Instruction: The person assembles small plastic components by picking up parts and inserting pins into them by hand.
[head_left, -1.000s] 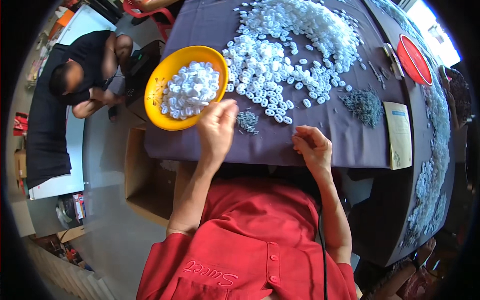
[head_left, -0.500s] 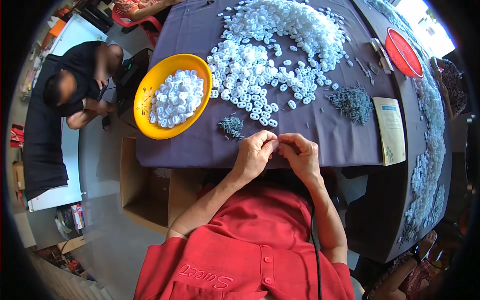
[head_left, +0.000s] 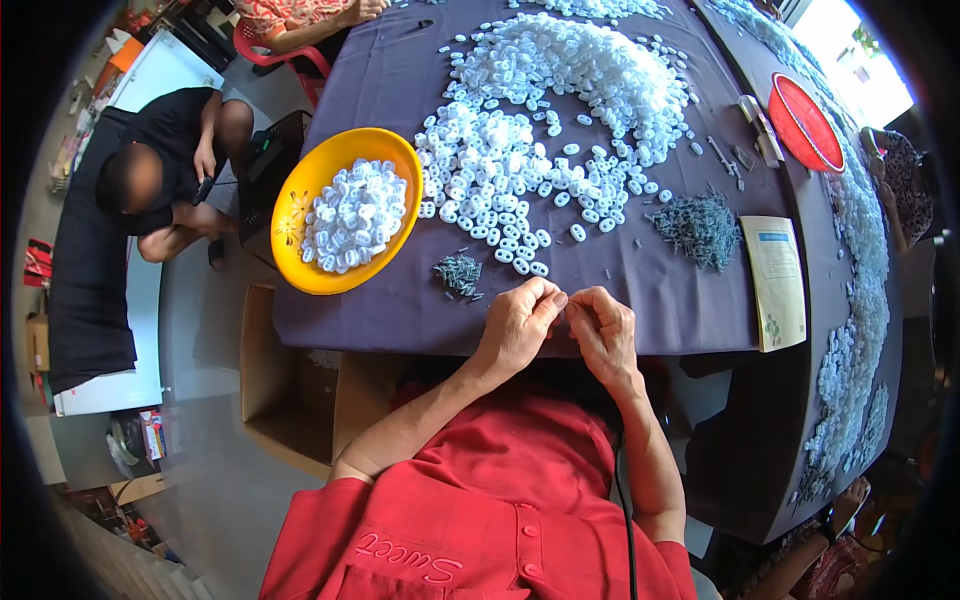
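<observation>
Just over the near edge of the purple-covered table, my left hand and my right hand meet with pinched fingertips. Whatever they hold is too small and covered to make out. Beyond my fingers spread many small white oval plastic pieces with two holes, rising into a bigger heap behind. A small pile of grey-green pins lies left of my left hand. More such pins form a larger pile to the right. At the left, a yellow bowl is filled with white pieces.
A pale booklet lies near the right edge, with a red basket farther back. Another table on the right carries a long heap of pale pieces. Below on the left stands an open cardboard box. Other people sit around.
The table and its contents sit slightly lower in the picture. My hands stay together, with their pinched fingers shifted a little. The person at the left has raised their head and moved a hand.
</observation>
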